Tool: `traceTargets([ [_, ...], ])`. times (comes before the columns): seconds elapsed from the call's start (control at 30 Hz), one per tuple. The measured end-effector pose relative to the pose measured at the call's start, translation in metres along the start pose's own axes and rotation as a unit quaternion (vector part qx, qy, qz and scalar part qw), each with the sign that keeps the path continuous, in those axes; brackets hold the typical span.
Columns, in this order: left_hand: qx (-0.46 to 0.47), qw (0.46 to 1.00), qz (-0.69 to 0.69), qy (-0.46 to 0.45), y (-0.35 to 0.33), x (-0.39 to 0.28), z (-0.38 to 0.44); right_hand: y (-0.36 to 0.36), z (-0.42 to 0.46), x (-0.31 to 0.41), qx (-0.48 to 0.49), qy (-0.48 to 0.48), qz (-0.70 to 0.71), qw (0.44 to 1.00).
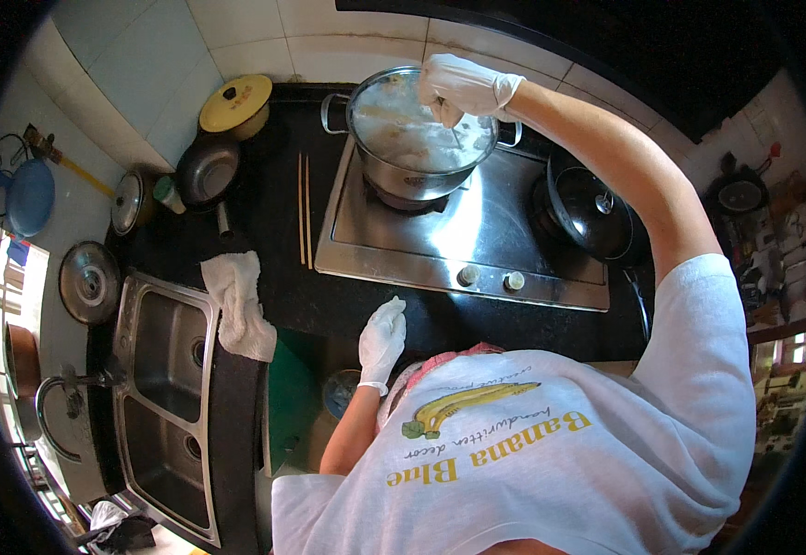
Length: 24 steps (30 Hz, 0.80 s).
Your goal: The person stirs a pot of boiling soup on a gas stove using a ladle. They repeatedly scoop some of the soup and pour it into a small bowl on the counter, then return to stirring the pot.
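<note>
My right hand (448, 90), in a white glove, is closed in a fist above a large stainless steel pot (410, 182). A thin grey utensil handle (457, 139) runs down from its fingers towards the pot. Steam and cloudy liquid (389, 132) blur what lies inside, so the handle's lower end is hidden. The pot stands on the left burner of a steel gas hob (403, 257). My left hand (382, 338), also gloved, is at the front edge of the black countertop (319, 302). Its fingers lie close together, and the palm side is hidden.
Wooden chopsticks (304, 215) lie left of the hob. A lidded black pan (593, 208) occupies the right burner. A frying pan (208, 173) and yellow-lidded pot (236, 107) stand at the back left. A white towel (240, 305) lies beside the double sink (212, 416).
</note>
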<state>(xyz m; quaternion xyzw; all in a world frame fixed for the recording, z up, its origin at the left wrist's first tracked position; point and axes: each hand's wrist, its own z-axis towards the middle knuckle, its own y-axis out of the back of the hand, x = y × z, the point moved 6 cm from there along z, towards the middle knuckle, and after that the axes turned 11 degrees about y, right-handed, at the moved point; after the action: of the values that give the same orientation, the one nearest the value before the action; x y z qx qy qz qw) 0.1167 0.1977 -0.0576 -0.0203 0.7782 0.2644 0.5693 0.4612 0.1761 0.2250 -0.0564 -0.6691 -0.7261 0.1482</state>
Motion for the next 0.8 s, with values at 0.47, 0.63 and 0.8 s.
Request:
traceTargets([
  [0.47, 0.005, 1.0, 0.007, 0.01, -0.001, 0.006, 0.006, 0.026, -0.023, 0.015, -0.089, 0.033, -0.051, 0.994],
  [0.63, 0.001, 1.0, 0.013, -0.003, 0.0, 0.0, 0.004, -0.005, -0.018, -0.008, -0.001, -0.06, -0.268, 0.962],
  [0.8, 0.007, 1.0, 0.008, 0.002, 0.0, 0.003, 0.004, -0.017, -0.06, -0.02, -0.14, -0.252, -0.126, 0.949],
])
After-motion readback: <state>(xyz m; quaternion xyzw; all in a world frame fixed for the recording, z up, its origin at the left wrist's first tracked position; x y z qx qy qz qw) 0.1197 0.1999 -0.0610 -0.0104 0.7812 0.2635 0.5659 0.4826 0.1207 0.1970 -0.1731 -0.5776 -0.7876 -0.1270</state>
